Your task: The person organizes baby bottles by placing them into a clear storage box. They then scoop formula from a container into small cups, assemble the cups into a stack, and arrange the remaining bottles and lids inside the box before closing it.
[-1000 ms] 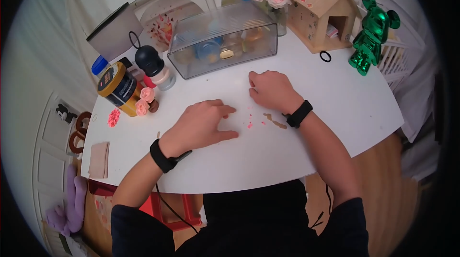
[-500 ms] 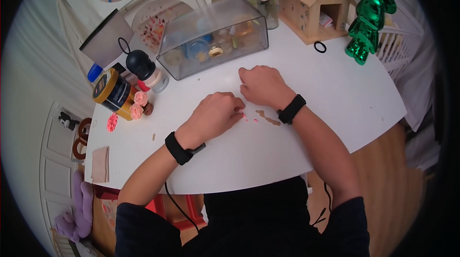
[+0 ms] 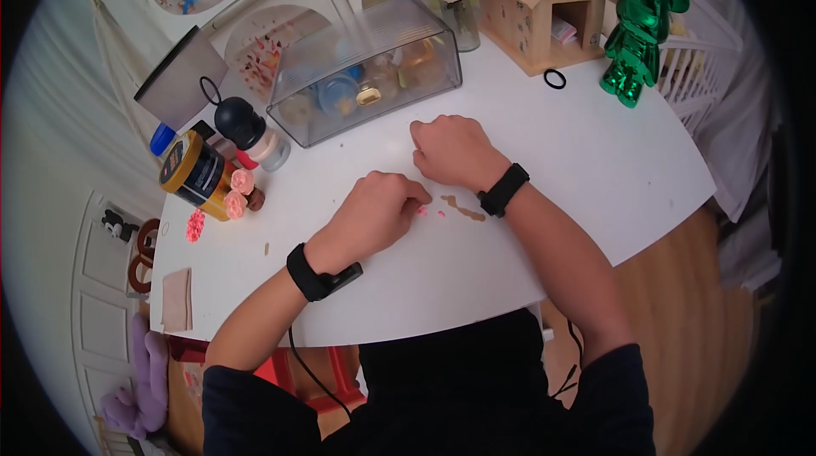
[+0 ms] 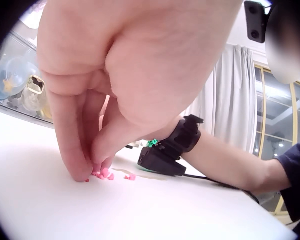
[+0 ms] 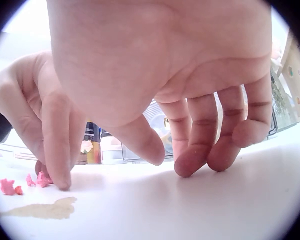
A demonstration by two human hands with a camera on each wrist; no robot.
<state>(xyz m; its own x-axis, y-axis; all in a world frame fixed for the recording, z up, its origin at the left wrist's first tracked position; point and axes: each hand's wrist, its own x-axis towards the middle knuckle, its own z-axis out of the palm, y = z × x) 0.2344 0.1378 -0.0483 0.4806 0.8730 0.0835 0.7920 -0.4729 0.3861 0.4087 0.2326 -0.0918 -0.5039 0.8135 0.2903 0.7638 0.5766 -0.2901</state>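
Thumb and fingertips of the left hand [image 3: 367, 211] come together at small pink crumbs [image 4: 106, 173] on the white table, pinching some of them in the left wrist view. Loose pink bits [image 5: 7, 187] lie just beside those fingertips, near a flat tan patch [image 3: 466, 211]. To the right and a little farther back is the right hand [image 3: 460, 152]. Its fingers bend loosely with the tips resting on or just over the tabletop, and the right wrist view shows nothing between thumb and fingers [image 5: 192, 160].
A clear grey box [image 3: 365, 86] stands behind the hands. On the left are a yellow-lidded tub [image 3: 197, 174], a black-capped bottle [image 3: 242, 124], pink flowers and a pink pile [image 3: 195, 225]. A wooden house [image 3: 544, 18], black ring [image 3: 554, 79] and green bear figure [image 3: 636, 31] stand back right.
The left hand's spread thumb and fingers have closed at the pink bits, nearer the right hand. The right hand keeps its loosely bent form near the patch. The head view has shifted slightly.
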